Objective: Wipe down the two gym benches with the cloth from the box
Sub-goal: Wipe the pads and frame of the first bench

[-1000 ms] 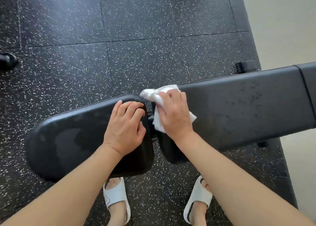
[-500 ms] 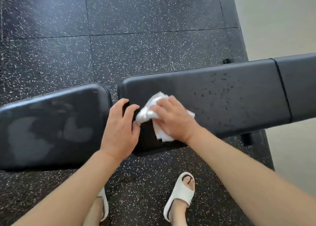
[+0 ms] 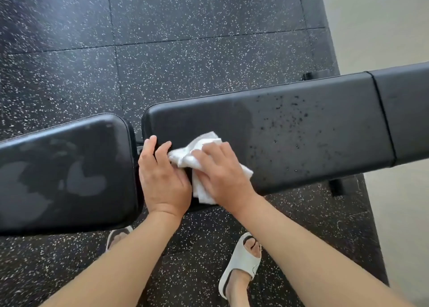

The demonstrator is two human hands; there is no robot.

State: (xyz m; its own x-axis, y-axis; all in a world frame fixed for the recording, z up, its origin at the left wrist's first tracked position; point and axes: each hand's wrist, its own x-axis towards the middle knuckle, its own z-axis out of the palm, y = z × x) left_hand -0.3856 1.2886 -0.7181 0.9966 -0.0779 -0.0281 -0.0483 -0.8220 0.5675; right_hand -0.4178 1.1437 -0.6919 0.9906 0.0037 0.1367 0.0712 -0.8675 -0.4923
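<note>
A black padded gym bench runs across the view in two pads. The long back pad [image 3: 290, 130] on the right carries dark droplets. The seat pad [image 3: 65, 167] on the left shows damp smears. My right hand [image 3: 222, 174] presses a crumpled white cloth [image 3: 197, 153] flat on the near left end of the long pad. My left hand [image 3: 162, 179] lies palm down on that pad's left corner, fingers spread, touching the cloth's edge. No box is in view.
Black rubber floor tiles [image 3: 185, 28] with white speckles lie all around. Pale floor [image 3: 383, 28] begins along the right edge. Bench frame feet [image 3: 336, 188] show under the long pad. My feet in white sandals [image 3: 241, 262] stand close below the bench.
My right hand has slid the cloth from the gap between the pads onto the long pad. My left hand shifted from the seat pad to the long pad's corner. The view moved right.
</note>
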